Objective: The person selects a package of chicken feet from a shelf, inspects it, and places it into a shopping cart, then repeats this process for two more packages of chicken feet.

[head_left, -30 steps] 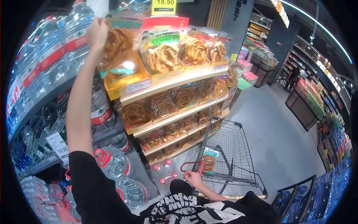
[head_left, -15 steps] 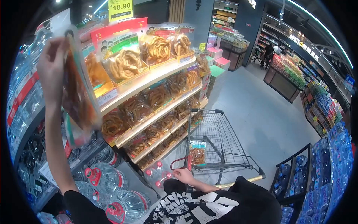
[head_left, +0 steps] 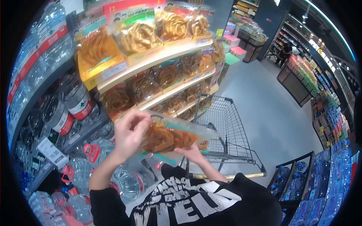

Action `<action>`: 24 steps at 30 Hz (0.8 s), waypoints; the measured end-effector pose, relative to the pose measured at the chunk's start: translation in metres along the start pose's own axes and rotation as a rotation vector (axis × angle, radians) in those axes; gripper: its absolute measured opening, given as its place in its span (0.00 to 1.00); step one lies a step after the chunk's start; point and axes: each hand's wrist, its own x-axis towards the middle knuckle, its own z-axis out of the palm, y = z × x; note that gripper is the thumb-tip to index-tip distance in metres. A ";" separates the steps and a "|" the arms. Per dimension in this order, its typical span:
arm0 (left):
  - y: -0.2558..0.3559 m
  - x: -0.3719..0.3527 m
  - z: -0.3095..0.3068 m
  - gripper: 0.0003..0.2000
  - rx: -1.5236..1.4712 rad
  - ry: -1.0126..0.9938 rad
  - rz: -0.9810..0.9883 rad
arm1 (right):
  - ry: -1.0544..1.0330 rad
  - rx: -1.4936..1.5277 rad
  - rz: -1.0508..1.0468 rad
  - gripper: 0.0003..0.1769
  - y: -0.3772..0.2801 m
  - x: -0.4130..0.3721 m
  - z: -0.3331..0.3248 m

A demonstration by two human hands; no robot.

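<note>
In front of my chest is a clear plastic packet of brown twisted dough snacks [head_left: 169, 137], tilted on its side. My left hand [head_left: 132, 130] pinches one end of it, fingers closed. At its lower edge, my right hand [head_left: 191, 152] grips the packet, with the thumb showing and the other fingers mostly hidden behind it. The black wire shopping cart [head_left: 230, 128] stands just beyond my right hand. Part of another packet shows low in the cart, largely covered by the one I hold.
A tiered shelf [head_left: 151, 62] of similar packets rises ahead. Large water bottles [head_left: 130, 184] stand at lower left, beside a rack with a price tag [head_left: 52, 152]. Blue-wrapped bottle packs [head_left: 316, 188] line the right. A person [head_left: 284, 54] is far off by a display.
My left hand has brought the packet down and to the right from beside the upper shelf. My right hand has left the cart's handle area and come up to the packet.
</note>
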 end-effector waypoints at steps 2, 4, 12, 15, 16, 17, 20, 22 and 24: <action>-0.020 0.000 0.004 0.02 -0.023 0.066 -0.030 | -0.052 -0.028 0.019 0.22 0.001 -0.008 -0.001; -0.049 0.005 0.005 0.05 -0.039 0.094 -0.072 | 0.001 0.014 0.058 0.18 -0.008 -0.013 0.006; -0.099 -0.059 -0.006 0.18 -0.389 -0.423 -0.707 | 0.115 0.303 0.291 0.18 -0.014 -0.021 -0.005; -0.122 -0.095 0.002 0.21 -0.497 -0.482 -0.821 | 0.102 0.226 0.269 0.16 -0.009 -0.024 -0.011; -0.117 -0.100 0.007 0.20 -0.530 -0.467 -0.778 | 0.116 0.206 0.246 0.14 -0.010 -0.025 -0.010; -0.114 -0.106 0.009 0.19 -0.565 -0.452 -0.735 | 0.113 0.211 0.261 0.14 -0.012 -0.025 -0.009; -0.098 -0.117 0.007 0.22 -0.494 -0.416 -0.770 | 0.086 0.236 0.258 0.14 -0.014 -0.024 -0.006; -0.095 -0.119 0.008 0.30 -0.507 -0.366 -0.795 | 0.106 0.211 0.262 0.14 -0.018 -0.021 -0.003; -0.101 -0.124 0.005 0.31 -0.577 -0.401 -0.787 | 0.089 0.182 0.277 0.12 -0.014 -0.023 -0.005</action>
